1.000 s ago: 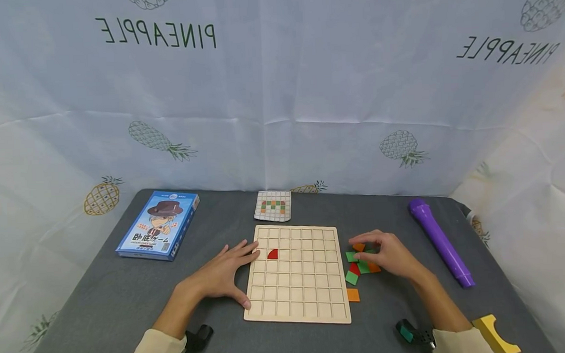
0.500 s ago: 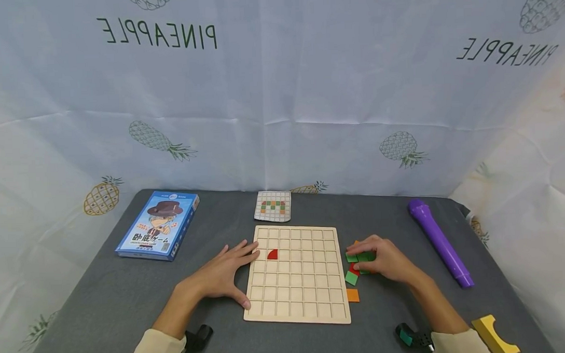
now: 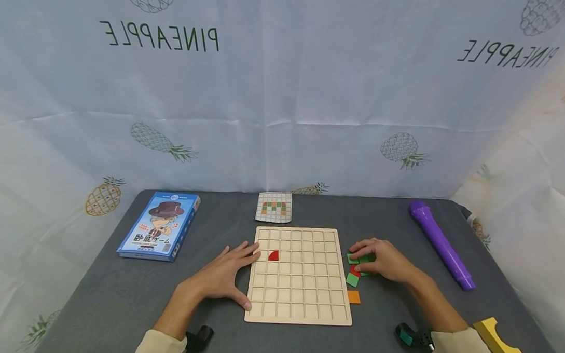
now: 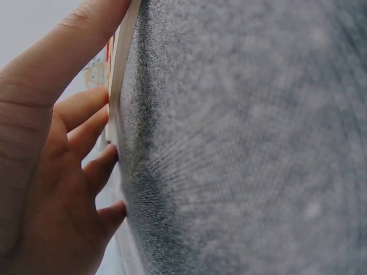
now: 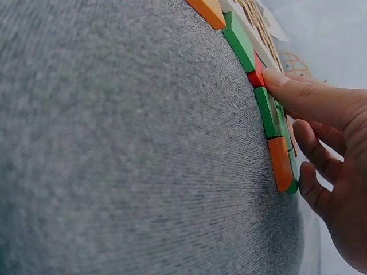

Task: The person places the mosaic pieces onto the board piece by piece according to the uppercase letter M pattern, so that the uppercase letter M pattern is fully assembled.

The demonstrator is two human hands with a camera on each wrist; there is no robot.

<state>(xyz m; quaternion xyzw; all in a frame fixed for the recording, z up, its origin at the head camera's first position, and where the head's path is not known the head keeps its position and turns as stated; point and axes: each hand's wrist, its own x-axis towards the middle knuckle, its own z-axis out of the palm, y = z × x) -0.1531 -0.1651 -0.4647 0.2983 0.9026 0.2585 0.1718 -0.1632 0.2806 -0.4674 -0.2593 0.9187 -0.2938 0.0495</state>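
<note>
My left hand (image 3: pixel 220 276) rests with spread, fairly straight fingers along the left edge of the wooden grid board (image 3: pixel 298 295). A red quarter-round tile (image 3: pixel 274 256) lies in one of the board's upper-left cells. Right of the board, my right hand (image 3: pixel 388 260) is over a cluster of flat tiles. In the right wrist view its thumb touches a red tile (image 5: pixel 256 77), beside a green tile (image 5: pixel 239 41) and an orange tile (image 5: pixel 279 163). Its other fingers bend loosely above the cluster and hide part of it. No tile is seen lifted.
Behind the board lies a pattern card (image 3: pixel 274 208). A blue game box (image 3: pixel 159 226) is at the back left, a purple microphone-shaped stick (image 3: pixel 441 245) at the right. A yellow arched block (image 3: pixel 496 339) sits at the front right. One orange tile (image 3: pixel 354 297) touches the board's right side.
My right hand has moved slightly left and toward me over the tile cluster, its thumb going from a green tile to the red one. The left hand has stayed put.
</note>
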